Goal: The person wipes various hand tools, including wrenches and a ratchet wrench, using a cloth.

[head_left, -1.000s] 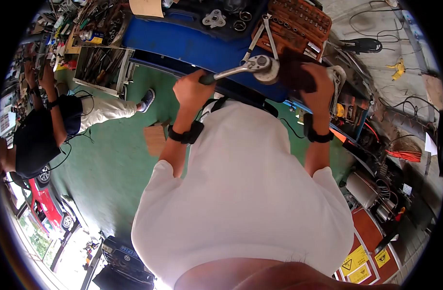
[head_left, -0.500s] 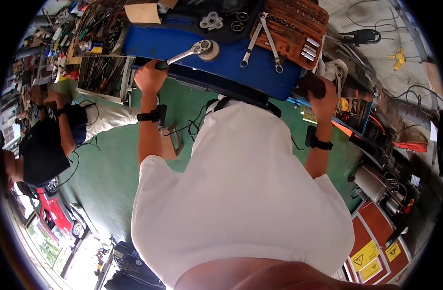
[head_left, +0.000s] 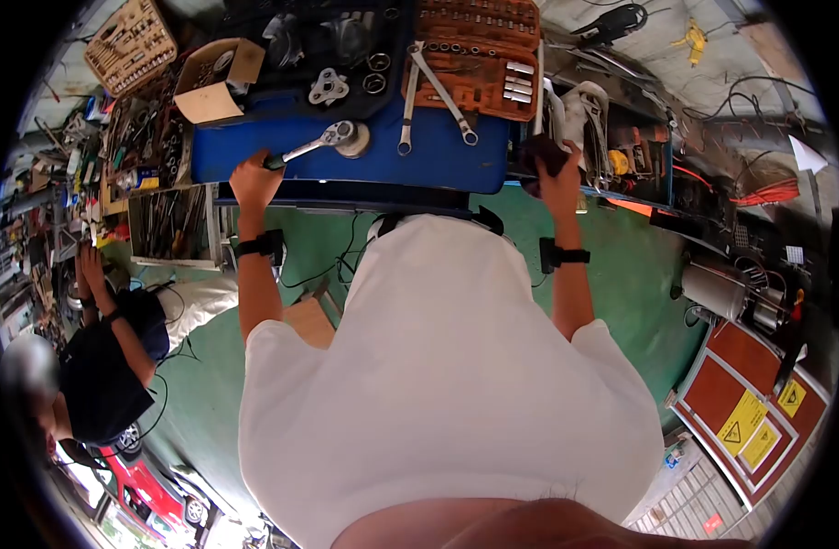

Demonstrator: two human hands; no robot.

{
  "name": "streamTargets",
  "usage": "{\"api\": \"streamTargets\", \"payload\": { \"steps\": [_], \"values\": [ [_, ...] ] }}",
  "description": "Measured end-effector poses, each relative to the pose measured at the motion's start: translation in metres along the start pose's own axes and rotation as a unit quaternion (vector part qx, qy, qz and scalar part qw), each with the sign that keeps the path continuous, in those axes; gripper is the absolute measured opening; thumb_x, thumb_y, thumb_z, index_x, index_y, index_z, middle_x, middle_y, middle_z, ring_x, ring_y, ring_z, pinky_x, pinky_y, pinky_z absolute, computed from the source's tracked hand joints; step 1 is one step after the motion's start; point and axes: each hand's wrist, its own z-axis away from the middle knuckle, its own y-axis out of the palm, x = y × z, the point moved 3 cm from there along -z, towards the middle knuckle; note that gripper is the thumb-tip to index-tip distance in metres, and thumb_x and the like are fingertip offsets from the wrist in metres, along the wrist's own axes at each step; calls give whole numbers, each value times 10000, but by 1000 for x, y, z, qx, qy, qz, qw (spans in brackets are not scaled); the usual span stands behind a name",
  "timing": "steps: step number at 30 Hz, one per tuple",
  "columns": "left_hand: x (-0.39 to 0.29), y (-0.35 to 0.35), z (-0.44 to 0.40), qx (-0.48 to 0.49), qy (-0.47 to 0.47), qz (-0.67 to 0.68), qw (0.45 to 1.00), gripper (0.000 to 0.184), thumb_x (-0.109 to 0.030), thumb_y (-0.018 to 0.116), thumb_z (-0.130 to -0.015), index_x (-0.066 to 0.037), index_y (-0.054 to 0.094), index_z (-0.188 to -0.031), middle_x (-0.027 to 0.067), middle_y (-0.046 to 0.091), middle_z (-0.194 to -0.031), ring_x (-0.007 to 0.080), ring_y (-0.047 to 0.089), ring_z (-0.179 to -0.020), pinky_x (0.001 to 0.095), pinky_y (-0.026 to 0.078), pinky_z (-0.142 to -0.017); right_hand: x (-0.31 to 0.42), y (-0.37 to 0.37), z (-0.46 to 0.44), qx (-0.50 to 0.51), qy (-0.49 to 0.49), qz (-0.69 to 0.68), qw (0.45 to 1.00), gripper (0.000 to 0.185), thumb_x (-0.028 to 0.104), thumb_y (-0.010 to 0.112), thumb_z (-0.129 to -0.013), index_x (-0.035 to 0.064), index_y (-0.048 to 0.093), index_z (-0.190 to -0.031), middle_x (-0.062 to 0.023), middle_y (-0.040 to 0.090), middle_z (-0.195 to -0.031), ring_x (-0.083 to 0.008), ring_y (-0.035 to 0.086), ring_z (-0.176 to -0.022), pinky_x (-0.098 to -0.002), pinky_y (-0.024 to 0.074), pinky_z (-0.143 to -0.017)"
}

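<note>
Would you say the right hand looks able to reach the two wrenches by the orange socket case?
Probably yes: the blue worktop looks free between the right hand and the wrenches, though the dark cloth in that hand might hamper its grip.

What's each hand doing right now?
Left hand: closed around the dark handle of a ratchet wrench, over the blue worktop.
Right hand: closed on a dark cloth.
</note>
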Motion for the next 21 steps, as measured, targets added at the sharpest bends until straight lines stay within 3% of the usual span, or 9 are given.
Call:
{"api": "streamTargets", "payload": {
  "steps": [3,5,8,13,17,19,21],
  "values": [
    [1,3,-3,-6,25,36,999,178,-223,767,-676,-99,660,-745,114,667,-713,356,653,-683,448,531,-607,-4,14,-7,42,67,-38,996,520,211,749,-839,71,486,-1266,-231,689,-1000,-388,698,-911,-446,545,-762],
    [6,11,-6,-18,42,41,998,180,-217,765,-675,-92,644,-726,119,654,-700,357,645,-679,453,519,-594,-10,24,-20,0,13,63,998,455,235,750,-822,65,553,-1195,-209,704,-1004,-403,683,-961,-461,539,-804],
    [10,16,-8,-30,49,45,997,175,-205,760,-681,-89,635,-721,119,647,-702,359,637,-682,456,511,-590,-8,28,-37,27,45,84,995,427,261,756,-801,61,590,-1140,-190,710,-1025,-410,675,-989,-468,534,-831],
    [9,17,-2,-29,56,64,996,222,-206,806,-672,-79,633,-730,119,650,-736,360,631,-707,447,508,-613,-48,42,-73,56,77,3,995,476,290,776,-770,60,594,-1146,-199,708,-1060,-396,677,-1015,-461,533,-849],
    [13,24,-8,-46,64,49,996,346,-272,884,-622,-67,648,-769,99,666,-806,348,629,-762,445,504,-676,-70,51,-97,32,67,0,997,583,360,790,-755,39,586,-1197,-209,698,-1098,-371,674,-1035,-434,523,-881],
    [12,25,-16,-45,61,31,997,385,-312,899,-605,-77,666,-801,85,666,-824,332,618,-800,442,490,-730,-76,56,-103,14,97,-56,994,558,307,810,-777,-9,581,-1175,-182,677,-1110,-280,661,-992,-359,516,-861],
    [10,24,-22,-37,126,45,990,381,-301,895,-614,-83,663,-823,78,653,-823,313,599,-833,437,475,-766,-84,58,-101,25,103,-53,993,602,348,815,-773,-40,572,-1164,-193,659,-1124,-268,644,-985,-356,511,-860]
  ]
}}
